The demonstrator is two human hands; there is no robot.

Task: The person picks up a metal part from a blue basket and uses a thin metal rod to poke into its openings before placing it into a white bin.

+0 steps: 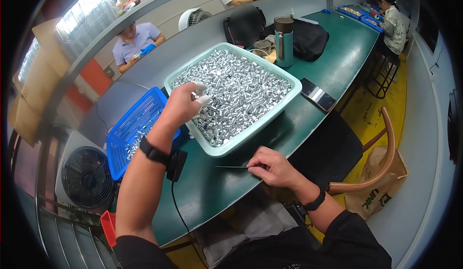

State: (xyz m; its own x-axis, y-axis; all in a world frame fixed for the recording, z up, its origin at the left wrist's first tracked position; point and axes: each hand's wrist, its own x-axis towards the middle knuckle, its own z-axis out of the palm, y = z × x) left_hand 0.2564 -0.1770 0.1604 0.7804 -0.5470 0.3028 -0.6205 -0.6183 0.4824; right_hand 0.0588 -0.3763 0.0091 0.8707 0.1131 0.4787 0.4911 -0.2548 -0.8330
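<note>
My left hand (182, 104) is over the left side of a pale green basket (219, 151), its thumb and fingers bent but apart, with white covers on the fingertips. No part shows between them. Many small silvery metal parts (236, 90) fill the basket. Near the table's front edge, my right hand (272, 167) is closed round a thin metal rod (230, 167) that points left, with nothing visible on its bare length. Left of the pale basket, a blue basket (137, 117) holds some loose metal parts and is partly hidden by my left forearm.
A phone (318, 95) lies right of the pale basket, with a teal bottle (284, 47) and black bag (306, 37) behind. A cable (178, 206) hangs from my left wrist device. A fan (87, 177) stands left; a wooden-armed chair (386, 158) stands right. Other people sit farther off.
</note>
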